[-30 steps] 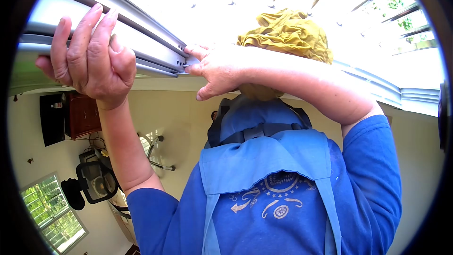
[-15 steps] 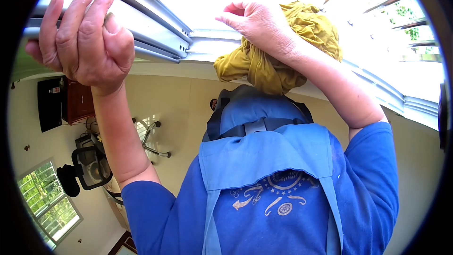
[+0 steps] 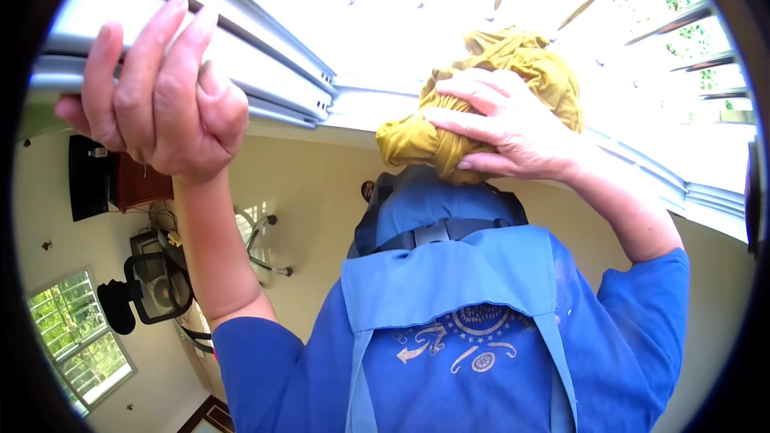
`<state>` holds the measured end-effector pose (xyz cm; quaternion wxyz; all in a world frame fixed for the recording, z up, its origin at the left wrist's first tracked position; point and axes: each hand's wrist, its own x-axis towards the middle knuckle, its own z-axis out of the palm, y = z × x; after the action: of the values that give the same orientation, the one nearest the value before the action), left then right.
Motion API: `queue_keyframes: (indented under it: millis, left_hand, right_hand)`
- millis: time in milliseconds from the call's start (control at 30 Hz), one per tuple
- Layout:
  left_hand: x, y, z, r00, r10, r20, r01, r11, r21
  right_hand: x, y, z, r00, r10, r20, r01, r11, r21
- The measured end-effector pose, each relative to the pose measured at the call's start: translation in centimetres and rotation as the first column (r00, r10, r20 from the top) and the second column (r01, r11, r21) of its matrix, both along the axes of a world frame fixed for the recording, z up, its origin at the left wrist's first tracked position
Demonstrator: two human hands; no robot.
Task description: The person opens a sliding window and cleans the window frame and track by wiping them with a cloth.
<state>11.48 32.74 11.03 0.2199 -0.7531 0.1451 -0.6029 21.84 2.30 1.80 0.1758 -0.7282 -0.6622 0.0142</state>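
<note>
A bundled mustard-yellow cloth [image 3: 545, 72] lies at the window sill, just beyond the blue bag at my waist. My right hand [image 3: 513, 124] rests over its near side, fingers bent and pressed into the folds. At the upper left, my left hand [image 3: 160, 96] is raised against the grey sliding-window frame [image 3: 281, 96]. Its fingers point up and stand apart, slightly bent, with the thumb folded near the palm. Nothing shows in that hand; whether the fingertips touch the frame I cannot tell.
Metal bars [image 3: 678, 24] cross the bright window opening at the upper right. A blue bag with a black buckle [image 3: 433, 232] hangs at my front. Below to the left are a black office chair [image 3: 156, 285], a dark cabinet [image 3: 144, 180] and another window [image 3: 80, 337].
My right hand has come down and back from above the sill onto the yellow cloth, its fingers now on the folds. My left hand keeps its pose, slightly lower and further right in view.
</note>
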Motion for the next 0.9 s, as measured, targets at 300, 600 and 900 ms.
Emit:
queue_keyframes:
  millis: [300, 600, 900]
  left_hand:
    - [-0.7, -0.7, 0.3, 0.992, 0.112, -0.053, -0.113, 0.993, -0.019]
    - [-0.5, -0.5, 0.7, 0.998, 0.005, -0.055, -0.003, 1.0, 0.031]
    - [0.3, -3.1, -1.0, 0.997, 0.061, -0.052, -0.06, 0.998, 0.017]
  right_hand:
    - [-1.3, 9.0, -1.8, 0.996, -0.053, -0.066, 0.065, 0.981, 0.185]
    - [-1.0, 8.2, 5.2, 0.936, -0.168, -0.31, 0.351, 0.518, 0.78]
    - [2.1, 0.9, 18.4, 0.741, 0.529, -0.414, 0.481, 0.012, 0.877]
